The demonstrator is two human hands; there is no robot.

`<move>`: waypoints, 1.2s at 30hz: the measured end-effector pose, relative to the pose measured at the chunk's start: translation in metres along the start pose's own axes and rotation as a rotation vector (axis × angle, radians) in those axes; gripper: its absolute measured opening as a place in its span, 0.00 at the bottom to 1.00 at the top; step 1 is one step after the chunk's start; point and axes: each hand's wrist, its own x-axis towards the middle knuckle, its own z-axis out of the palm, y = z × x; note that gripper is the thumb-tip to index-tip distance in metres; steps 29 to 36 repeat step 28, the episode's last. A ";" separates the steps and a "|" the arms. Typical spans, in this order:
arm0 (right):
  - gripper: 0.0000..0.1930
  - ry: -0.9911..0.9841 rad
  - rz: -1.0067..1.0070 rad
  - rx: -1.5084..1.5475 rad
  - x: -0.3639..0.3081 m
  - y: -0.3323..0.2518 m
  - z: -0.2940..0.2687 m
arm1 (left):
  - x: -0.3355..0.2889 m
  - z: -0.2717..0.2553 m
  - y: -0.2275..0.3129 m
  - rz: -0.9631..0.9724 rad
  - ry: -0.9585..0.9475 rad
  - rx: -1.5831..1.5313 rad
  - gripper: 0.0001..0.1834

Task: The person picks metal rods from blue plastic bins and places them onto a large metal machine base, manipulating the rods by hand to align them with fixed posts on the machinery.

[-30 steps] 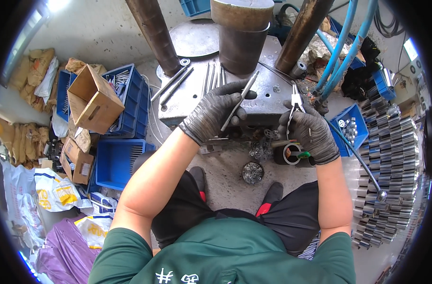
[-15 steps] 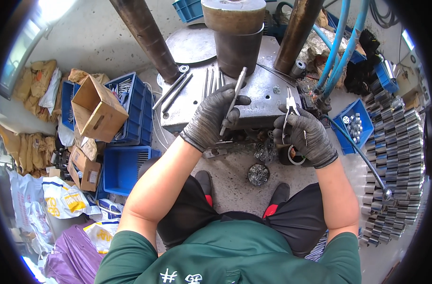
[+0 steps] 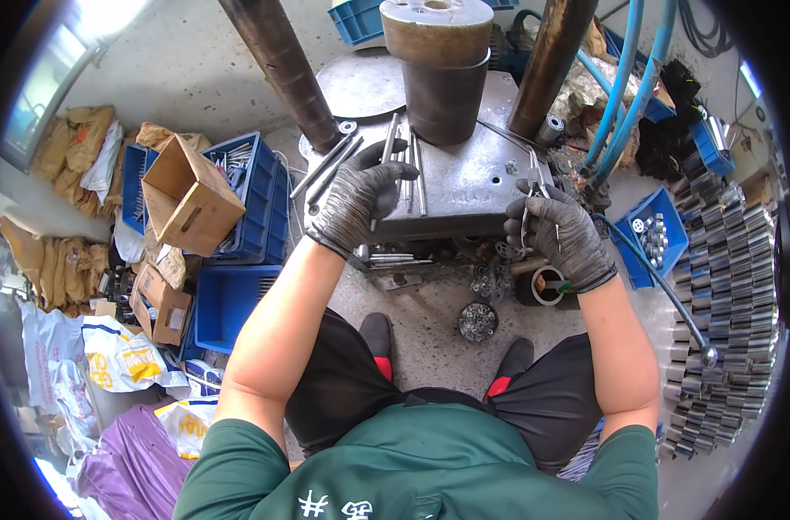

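My left hand point(image 3: 358, 201), in a dark grey work glove, is closed round a slim metal rod point(image 3: 391, 137). The rod stands tilted, its upper end above the left part of the metal press table point(image 3: 461, 184). Just right of that hand, a few thin rods point(image 3: 419, 178) lie on the table; two darker rods point(image 3: 330, 172) lie to its left. My right hand point(image 3: 568, 236), gloved alike, grips slender-nosed pliers point(image 3: 539, 184) by the handles near the table's right front corner. The plier tips point away from me and hold nothing that I can make out.
A thick steel cylinder point(image 3: 447, 95) rises between two columns point(image 3: 287, 74). On the floor stands a round tub of small metal parts point(image 3: 478, 322). Blue crates point(image 3: 258, 204) and a cardboard box point(image 3: 191, 198) are at left; a blue bin point(image 3: 657, 238) and stacked metal tubes point(image 3: 728, 303) at right.
My left hand has moved left and slightly down with the rod, which now stands more upright. My right hand still grips the pliers, almost in place. The view has shifted slightly.
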 end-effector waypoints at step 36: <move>0.16 0.251 -0.892 -1.693 0.047 0.033 -0.027 | 0.030 -0.037 -0.011 0.139 0.264 1.612 0.24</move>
